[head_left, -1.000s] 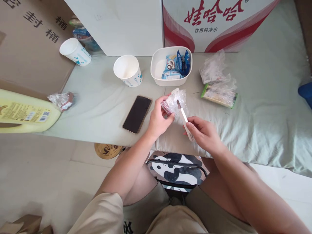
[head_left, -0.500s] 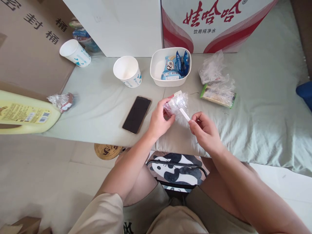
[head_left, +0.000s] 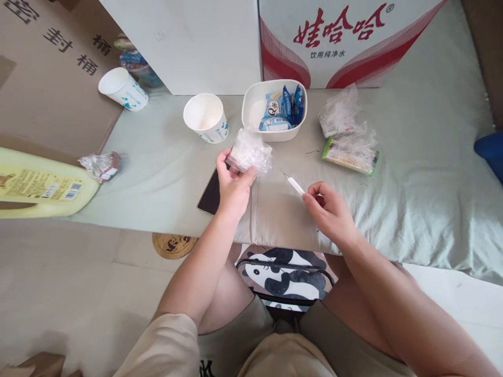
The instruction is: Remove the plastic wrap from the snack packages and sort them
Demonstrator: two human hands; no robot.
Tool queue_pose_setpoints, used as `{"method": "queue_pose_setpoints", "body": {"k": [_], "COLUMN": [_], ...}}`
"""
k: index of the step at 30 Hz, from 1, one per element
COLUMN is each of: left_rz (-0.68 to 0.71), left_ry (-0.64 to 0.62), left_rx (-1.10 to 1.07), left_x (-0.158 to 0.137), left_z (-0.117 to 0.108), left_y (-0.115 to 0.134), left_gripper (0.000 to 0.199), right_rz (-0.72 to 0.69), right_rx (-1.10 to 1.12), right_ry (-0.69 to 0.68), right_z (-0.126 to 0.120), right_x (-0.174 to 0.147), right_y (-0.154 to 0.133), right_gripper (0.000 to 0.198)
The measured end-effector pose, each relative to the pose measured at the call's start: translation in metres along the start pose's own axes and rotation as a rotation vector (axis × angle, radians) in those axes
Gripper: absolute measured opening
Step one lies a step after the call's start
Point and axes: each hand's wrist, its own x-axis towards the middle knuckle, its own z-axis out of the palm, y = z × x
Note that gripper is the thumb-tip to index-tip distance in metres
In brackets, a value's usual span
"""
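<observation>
My left hand (head_left: 234, 184) is closed on a clear plastic-wrapped packet (head_left: 251, 153), thumb on its near side; the crinkled wrap hides most of what is inside. It hovers over the far end of a dark phone (head_left: 208, 195), partly covering it. Between thumb and fingers of my right hand (head_left: 328, 209) is a slim white-handled tool (head_left: 295, 186) with a thin dark pointed tip. That tip points up and left toward the packet, apart from it. Just beyond the packet stands a white tub (head_left: 251, 112) with several blue snack packets (head_left: 276, 112) in it.
Two paper cups, one upright (head_left: 206, 119) and one tilted (head_left: 123, 90), are at the left. Crumpled plastic (head_left: 341, 116) and a green-edged wrapped packet (head_left: 350, 156) lie right. Boxes (head_left: 322, 47) line the back; a yellow jug (head_left: 47, 183) and another wrapped item (head_left: 101, 166) are far left.
My left hand has moved the wrapped packet left and away from me, off the tool's tip, and now partly covers the phone. My right hand has hardly moved.
</observation>
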Motion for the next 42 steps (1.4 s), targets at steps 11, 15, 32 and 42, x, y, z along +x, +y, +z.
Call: {"method": "queue_pose_setpoints", "body": {"k": [11, 15, 32, 42], "left_rz": [0.102, 0.164, -0.259, -0.355], "left_ry": [-0.483, -0.371, -0.255, -0.01], "left_rx": [0.586, 0.68, 0.252, 0.155], "left_x": [-0.03, -0.024, -0.016, -0.009], "left_z": [0.017, 0.011, 0.011, 0.01], "left_y": [0.011, 0.008, 0.023, 0.023], "left_gripper": [0.044, 0.032, 0.017, 0.011], "right_rz": [-0.152, -0.294, -0.594, -0.439], "right_rx": [-0.576, -0.694, -0.486, -0.305], "right_ry": [0.314, 0.428, 0.051, 0.223], "right_z": [-0.024, -0.02, 0.001, -0.015], "right_x": [0.017, 0.017, 0.008, 0.009], "right_y": [0.034, 0.041, 0.027, 0.019], "right_gripper": [0.012, 0.013, 0.036, 0.004]}}
